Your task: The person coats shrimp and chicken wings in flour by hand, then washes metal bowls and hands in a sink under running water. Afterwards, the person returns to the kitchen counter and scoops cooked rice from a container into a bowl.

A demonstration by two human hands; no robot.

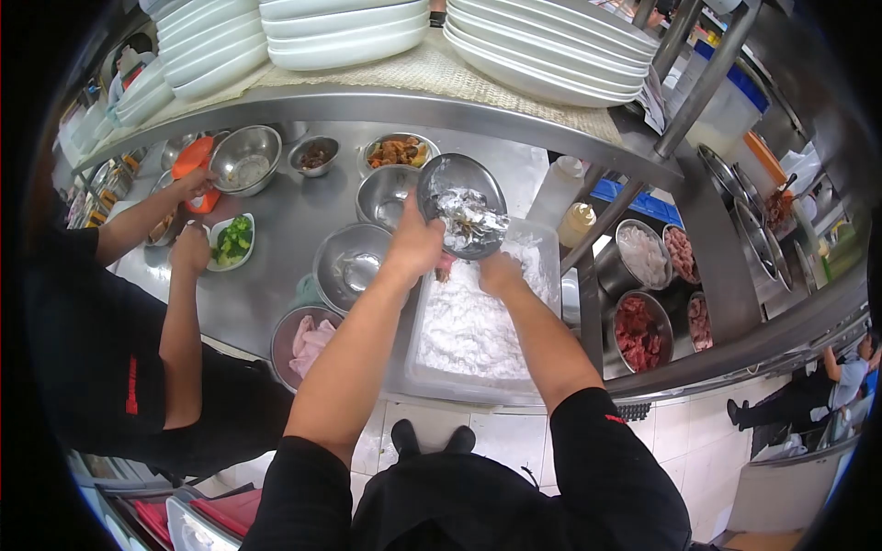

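Left hand: The person's left hand (417,244) has its grip closed on the left rim of a round, shiny grey metal bowl (439,180).
Right hand: The person's right hand (501,274) is just by the bowl's near right edge, low over the powder. Its fingertips are hidden, so I cannot tell if its grip is wide or narrow, or if it holds anything.
Shiny bowl: It is over the far left part of the tub, tipped so that its open side shows. It is round, so it has no long way.
In the bowl: There is a dark, shiny clump with white dust on it (469,213). I cannot tell what it is.
Tub: The clear plastic box-shaped tub (478,393) is on the grey metal bench (276,294). Its long side goes from near to far.
Powder: The soft white powder (473,335) is in the tub, mostly on the near side of the bowl. The right hand is nearer to it than the left.
Left of the tub: A wide silver metal bowl (354,266) is just beside it. Nearer, a metal bowl holds pale pink raw meat (312,344).
Far left: Another person's hands (191,248) are near a white dish of green broccoli (235,241).
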